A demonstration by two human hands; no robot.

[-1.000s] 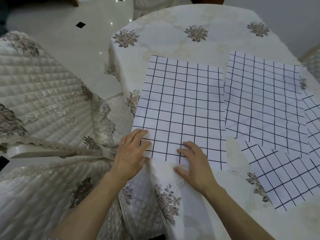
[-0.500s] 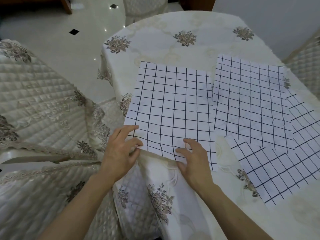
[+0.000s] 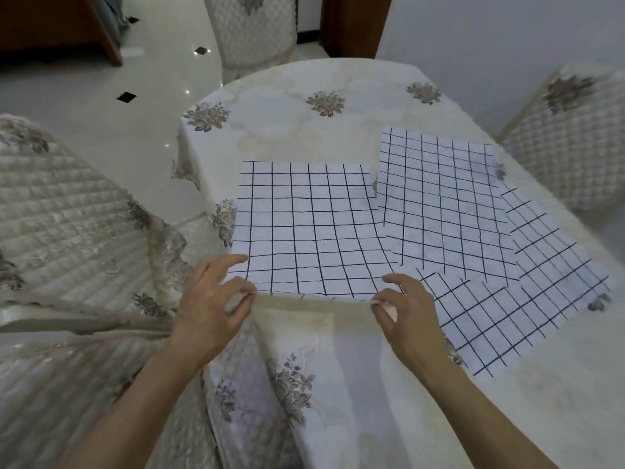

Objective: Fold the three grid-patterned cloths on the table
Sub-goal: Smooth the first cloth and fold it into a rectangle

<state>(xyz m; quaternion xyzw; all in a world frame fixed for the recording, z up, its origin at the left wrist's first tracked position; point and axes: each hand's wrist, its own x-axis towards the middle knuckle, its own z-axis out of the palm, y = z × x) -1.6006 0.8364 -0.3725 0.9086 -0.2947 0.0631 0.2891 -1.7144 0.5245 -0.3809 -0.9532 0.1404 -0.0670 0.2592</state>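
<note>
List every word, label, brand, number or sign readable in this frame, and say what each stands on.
None: no text can be read anywhere in this view.
The left cloth, the middle cloth and the right cloth bear only black grid lines.
The tablecloth bears only flower prints.

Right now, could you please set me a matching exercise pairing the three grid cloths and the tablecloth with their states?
Things:
1. left cloth
2. far right cloth
3. near right cloth
4. tablecloth

States:
A. turned diagonally, toward the table's right edge
B. floral print, drapes over the table's near edge
C. near corners pinched by the left hand and the right hand
D. flat, reaches farthest across the table

Pairs: 1-C, 2-D, 3-A, 4-B
</note>
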